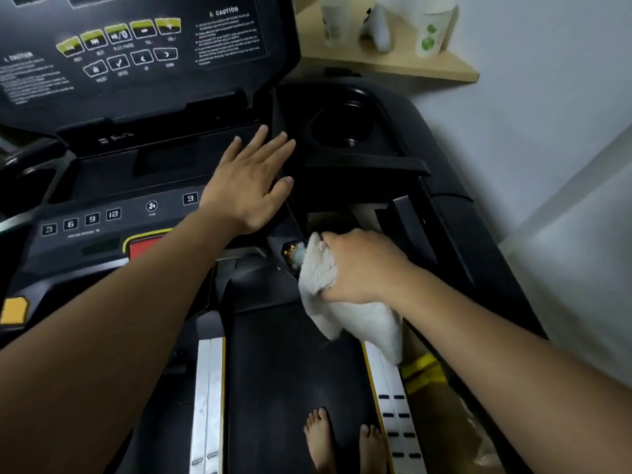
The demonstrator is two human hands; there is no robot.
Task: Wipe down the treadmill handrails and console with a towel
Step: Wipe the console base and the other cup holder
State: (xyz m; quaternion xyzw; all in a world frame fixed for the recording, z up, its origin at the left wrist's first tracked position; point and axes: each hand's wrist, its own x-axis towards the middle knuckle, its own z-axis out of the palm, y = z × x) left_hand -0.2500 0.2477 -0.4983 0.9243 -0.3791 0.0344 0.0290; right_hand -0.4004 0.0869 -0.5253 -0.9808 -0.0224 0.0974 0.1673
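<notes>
The left hand (251, 186) lies flat with fingers straight and spread over the right part of the treadmill console (136, 159), just left of the cup holder (342, 126); whether the palm touches the surface I cannot tell. The right hand (362, 268) clutches a white towel (345, 309) bunched at the console's lower right edge, where the black frame drops toward the belt (290, 371); the towel's loose end hangs over the right side rail (393, 398). The cup holder, a round black well near the console's right corner, holds nothing I can make out. To its right the wall (530, 97) stands close, leaving only a narrow strip beside the frame. A wooden shelf (393, 63) on that wall carries two paper cups (434, 30); their contents are hidden. Bare feet (345, 443) stand on the belt.
</notes>
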